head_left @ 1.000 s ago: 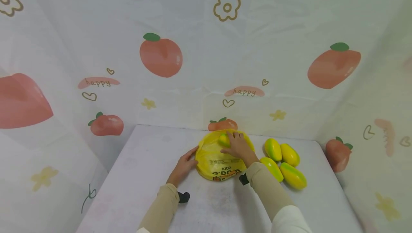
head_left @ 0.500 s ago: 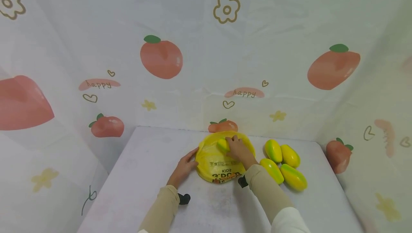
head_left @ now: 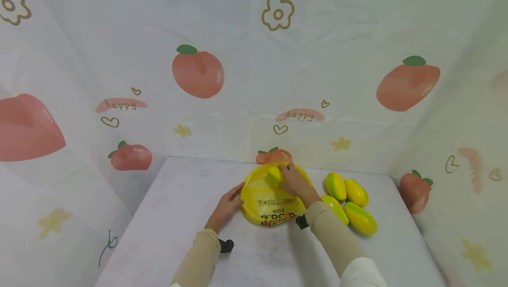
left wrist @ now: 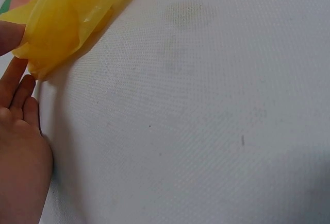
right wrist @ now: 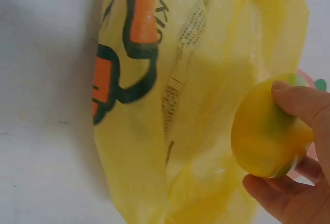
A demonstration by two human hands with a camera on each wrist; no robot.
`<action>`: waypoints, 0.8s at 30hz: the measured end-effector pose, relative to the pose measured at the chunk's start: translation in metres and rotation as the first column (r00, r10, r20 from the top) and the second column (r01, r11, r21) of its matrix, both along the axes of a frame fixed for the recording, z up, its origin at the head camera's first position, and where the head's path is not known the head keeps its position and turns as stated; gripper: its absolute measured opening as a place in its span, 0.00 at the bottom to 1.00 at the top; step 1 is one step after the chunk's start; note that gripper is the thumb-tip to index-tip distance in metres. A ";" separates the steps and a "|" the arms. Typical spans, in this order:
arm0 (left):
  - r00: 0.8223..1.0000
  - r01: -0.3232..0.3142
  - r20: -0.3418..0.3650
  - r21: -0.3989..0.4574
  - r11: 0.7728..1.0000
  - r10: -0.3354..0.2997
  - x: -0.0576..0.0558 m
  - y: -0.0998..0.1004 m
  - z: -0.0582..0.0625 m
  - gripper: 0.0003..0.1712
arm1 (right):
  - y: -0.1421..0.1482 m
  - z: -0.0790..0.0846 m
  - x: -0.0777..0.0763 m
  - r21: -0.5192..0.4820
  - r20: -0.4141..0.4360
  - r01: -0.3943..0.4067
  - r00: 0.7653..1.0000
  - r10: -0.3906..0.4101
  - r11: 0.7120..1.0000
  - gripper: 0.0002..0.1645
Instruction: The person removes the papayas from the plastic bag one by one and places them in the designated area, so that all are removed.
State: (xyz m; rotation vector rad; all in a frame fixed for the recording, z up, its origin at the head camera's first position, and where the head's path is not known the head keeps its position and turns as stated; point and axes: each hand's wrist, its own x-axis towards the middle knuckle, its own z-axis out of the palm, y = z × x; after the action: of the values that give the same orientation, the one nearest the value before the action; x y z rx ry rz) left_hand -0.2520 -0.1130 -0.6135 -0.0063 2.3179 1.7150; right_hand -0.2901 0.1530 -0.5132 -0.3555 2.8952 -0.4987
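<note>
A yellow plastic bag [head_left: 266, 190] with dark and orange print stands on the table, its top spread wide. At its left side my left hand [head_left: 225, 208] touches the bag with fairly straight fingers; in the left wrist view, the bag's edge [left wrist: 67, 23] lies between thumb and fingers. My right hand [head_left: 296, 184] grips a yellow-green mango [right wrist: 265, 131] between thumb and fingers, over the upper part of the bag. The palm side of the right hand is hidden in the head view. Several more mangoes [head_left: 360, 218] lie right of the bag, partly behind the right forearm.
The white table [head_left: 178, 199] meets a cloth backdrop [head_left: 238, 124] printed with fruit, flowers and hearts at the back and both sides. Black wrist pieces [head_left: 226, 246] show under the sleeves.
The right hand's fingers have closed round the mango over the bag, and its wrist has shifted slightly. The left hand stays at the bag's side; the loose mangoes have not moved.
</note>
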 end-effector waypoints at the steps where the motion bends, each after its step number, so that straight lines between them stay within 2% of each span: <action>1: 1.000 -0.001 0.003 0.002 1.000 0.001 0.000 0.000 0.000 0.38 | 0.001 0.001 -0.001 -0.005 -0.016 -0.009 1.000 0.009 1.000 0.44; 7: 1.000 -0.001 0.007 -0.012 1.000 0.001 0.000 0.000 -0.001 0.38 | 0.003 0.005 -0.003 -0.044 -0.116 -0.072 0.991 0.066 0.996 0.51; 14: 1.000 0.003 0.004 -0.005 1.000 -0.003 0.000 -0.001 0.000 0.37 | 0.006 0.016 0.000 -0.084 -0.219 -0.143 0.968 0.122 0.986 0.47; 18: 1.000 -0.001 0.005 0.003 1.000 0.001 0.000 -0.001 -0.001 0.37 | 0.008 0.025 0.004 -0.083 -0.226 -0.133 0.968 0.112 0.988 0.48; 24: 1.000 0.000 0.012 0.004 1.000 0.000 0.001 -0.001 0.000 0.38 | 0.014 0.036 0.009 -0.113 -0.174 -0.085 0.983 0.065 0.990 0.47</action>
State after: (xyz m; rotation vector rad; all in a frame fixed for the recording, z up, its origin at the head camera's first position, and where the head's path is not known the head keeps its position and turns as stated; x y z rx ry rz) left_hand -0.2513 -0.1137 -0.6132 -0.0152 2.3060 1.7147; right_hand -0.2807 0.1670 -0.4776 -0.5488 3.0078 -0.6623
